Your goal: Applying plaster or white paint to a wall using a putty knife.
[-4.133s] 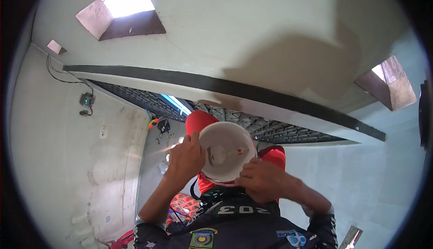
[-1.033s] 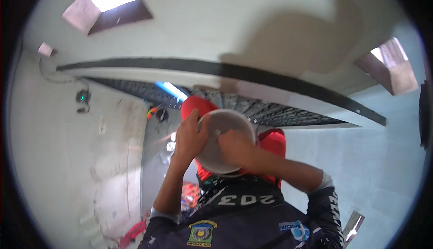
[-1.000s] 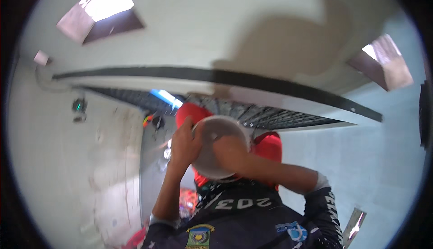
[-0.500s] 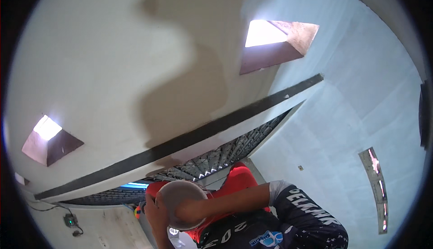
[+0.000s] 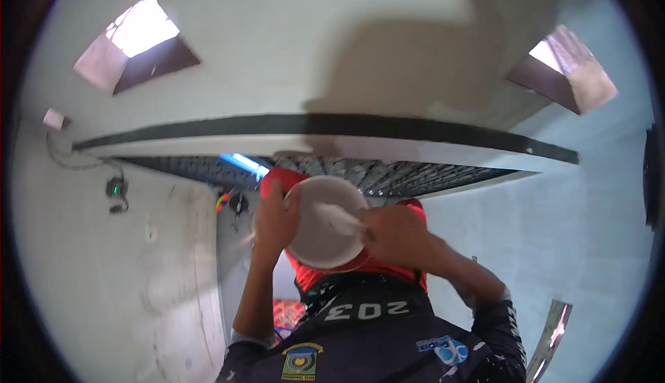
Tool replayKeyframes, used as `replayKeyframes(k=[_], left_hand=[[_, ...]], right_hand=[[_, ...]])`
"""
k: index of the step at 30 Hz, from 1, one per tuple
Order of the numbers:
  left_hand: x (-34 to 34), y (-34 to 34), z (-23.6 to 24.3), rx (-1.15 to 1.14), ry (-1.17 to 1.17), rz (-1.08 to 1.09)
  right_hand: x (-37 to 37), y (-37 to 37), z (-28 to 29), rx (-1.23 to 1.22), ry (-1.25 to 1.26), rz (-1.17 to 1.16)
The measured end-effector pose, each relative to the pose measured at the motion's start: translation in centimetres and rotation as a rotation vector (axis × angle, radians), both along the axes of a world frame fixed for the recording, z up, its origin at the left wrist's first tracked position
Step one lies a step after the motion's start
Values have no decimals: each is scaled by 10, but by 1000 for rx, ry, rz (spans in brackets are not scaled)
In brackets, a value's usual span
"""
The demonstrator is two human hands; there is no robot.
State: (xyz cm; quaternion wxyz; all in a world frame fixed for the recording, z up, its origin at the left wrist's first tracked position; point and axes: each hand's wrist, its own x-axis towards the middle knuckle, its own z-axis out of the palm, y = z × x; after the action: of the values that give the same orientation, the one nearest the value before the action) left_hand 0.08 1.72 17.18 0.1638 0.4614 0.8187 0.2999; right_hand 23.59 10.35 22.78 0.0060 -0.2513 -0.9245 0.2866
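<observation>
A round white bowl or tub (image 5: pixel 315 250) sits over my red-clad lap in the head view, its open top facing up. My left hand (image 5: pixel 278 220) is closed on the bowl's left rim. Over the bowl's right side, my right hand (image 5: pixel 398 234) pinches a pale, whitish piece (image 5: pixel 337 218) that reaches in over the bowl. Motion blurs this piece, so its kind cannot be made out. The bowl's inside looks pale and smooth.
Ahead is a pale wall with a dark horizontal band (image 5: pixel 415 126) and two bright openings. A small dark device with a green light (image 5: pixel 116 189) is on the left wall. Left of my legs lie a colourful item (image 5: pixel 222 201) and a red patterned piece (image 5: pixel 287 312).
My view has turned, bringing the bowl nearer the middle. My right hand was down inside the bowl; now it is raised at the right rim with the pale piece showing.
</observation>
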Motion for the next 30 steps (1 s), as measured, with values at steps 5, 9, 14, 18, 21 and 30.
replayKeyframes(k=[5, 9, 14, 18, 21, 30], left_hand=[[-9, -9, 0, -60, -35, 77], [-4, -6, 11, -89, -61, 76], [-1, -10, 8, -90, -56, 97], [1, -9, 6, -82, -87, 87], [4, -7, 11, -77, -79, 83], [0, -10, 10, -47, -116, 93]], right_hand=[[2, 3, -3, -105, 142, -21], [-2, 1, -5, -143, 78, -69], [-27, -3, -14, -143, -64, -96], [-67, -7, -32, -170, -121, -7], [-84, -13, -55, -115, -102, 62], [-105, -33, -63, 135, -316, 112]])
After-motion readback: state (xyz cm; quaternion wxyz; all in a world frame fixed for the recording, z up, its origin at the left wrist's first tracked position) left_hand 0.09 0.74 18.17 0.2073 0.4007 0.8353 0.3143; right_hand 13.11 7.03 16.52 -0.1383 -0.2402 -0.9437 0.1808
